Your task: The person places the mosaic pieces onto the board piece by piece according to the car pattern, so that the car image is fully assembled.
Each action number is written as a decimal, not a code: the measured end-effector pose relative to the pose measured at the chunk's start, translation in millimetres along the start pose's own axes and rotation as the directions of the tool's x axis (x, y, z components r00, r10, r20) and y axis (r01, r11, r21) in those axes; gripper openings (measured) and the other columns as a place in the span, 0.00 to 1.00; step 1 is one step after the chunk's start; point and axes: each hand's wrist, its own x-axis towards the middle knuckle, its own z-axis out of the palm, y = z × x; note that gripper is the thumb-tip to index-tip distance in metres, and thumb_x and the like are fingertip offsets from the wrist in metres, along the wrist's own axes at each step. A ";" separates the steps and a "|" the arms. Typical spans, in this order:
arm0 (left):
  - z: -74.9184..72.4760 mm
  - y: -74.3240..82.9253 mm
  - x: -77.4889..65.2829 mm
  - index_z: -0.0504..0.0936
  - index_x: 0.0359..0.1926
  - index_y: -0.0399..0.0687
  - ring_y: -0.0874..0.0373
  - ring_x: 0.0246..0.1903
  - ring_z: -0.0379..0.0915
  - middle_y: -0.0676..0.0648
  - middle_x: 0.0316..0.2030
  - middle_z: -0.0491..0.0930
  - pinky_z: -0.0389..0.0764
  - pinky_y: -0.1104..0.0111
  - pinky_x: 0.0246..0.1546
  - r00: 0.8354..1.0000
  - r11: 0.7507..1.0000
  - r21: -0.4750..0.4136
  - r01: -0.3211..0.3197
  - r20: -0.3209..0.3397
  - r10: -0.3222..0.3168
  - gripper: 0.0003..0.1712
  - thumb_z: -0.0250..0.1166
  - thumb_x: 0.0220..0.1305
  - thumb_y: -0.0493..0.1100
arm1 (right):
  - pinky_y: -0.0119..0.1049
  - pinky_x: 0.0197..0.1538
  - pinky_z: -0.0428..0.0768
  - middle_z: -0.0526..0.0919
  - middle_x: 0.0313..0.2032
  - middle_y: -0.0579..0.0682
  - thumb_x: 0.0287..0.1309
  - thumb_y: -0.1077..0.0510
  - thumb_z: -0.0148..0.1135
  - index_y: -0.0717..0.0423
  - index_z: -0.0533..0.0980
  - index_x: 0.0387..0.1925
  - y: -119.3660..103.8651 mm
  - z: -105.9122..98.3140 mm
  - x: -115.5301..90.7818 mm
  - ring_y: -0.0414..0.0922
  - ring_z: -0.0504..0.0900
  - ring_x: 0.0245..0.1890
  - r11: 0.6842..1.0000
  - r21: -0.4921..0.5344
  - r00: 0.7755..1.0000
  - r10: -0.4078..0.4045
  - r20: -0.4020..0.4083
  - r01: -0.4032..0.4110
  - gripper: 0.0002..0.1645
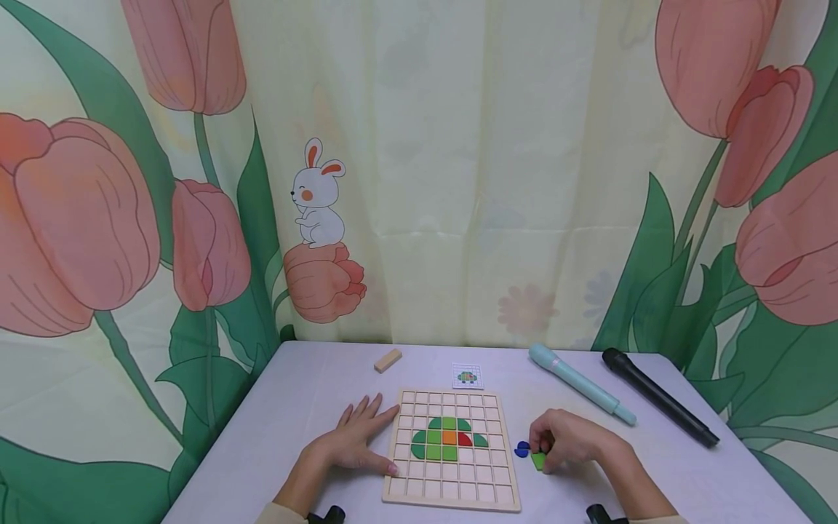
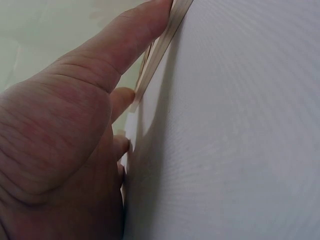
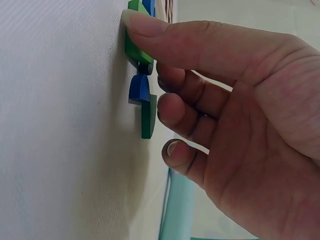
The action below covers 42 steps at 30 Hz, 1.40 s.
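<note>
A wooden grid board (image 1: 452,497) lies on the table, with light green, dark green, orange and red tiles in its middle cells. My left hand (image 1: 353,442) spreads its fingers along the board's left side; its thumb rests on the edge, as the left wrist view shows too. Right of the board, my right hand (image 1: 576,434) pinches a light green tile (image 1: 538,461) low at the table. In the right wrist view the thumb lies against this green tile (image 3: 134,50), the other fingers curled. Beside it are blue pieces (image 1: 521,449) and a dark green piece (image 3: 147,120).
Behind the board lies a small card (image 1: 468,376) with a coloured grid picture. A wooden block (image 1: 388,360) is at the back left. A turquoise rod (image 1: 583,384) and a black rod (image 1: 661,397) lie at the back right. A tulip-patterned curtain (image 1: 432,182) hangs behind the table.
</note>
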 end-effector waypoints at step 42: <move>-0.9 1.0 0.8 0.59 0.81 0.67 0.37 0.83 0.30 0.39 0.84 0.44 0.34 0.34 0.79 1.000 1.000 0.000 0.008 0.000 -0.008 0.67 0.75 0.42 0.79 | 0.30 0.39 0.81 0.84 0.36 0.47 0.60 0.61 0.75 0.55 0.85 0.50 -58.5 5.3 43.3 0.43 0.81 0.34 0.967 0.148 0.961 -0.175 -0.215 0.209 0.16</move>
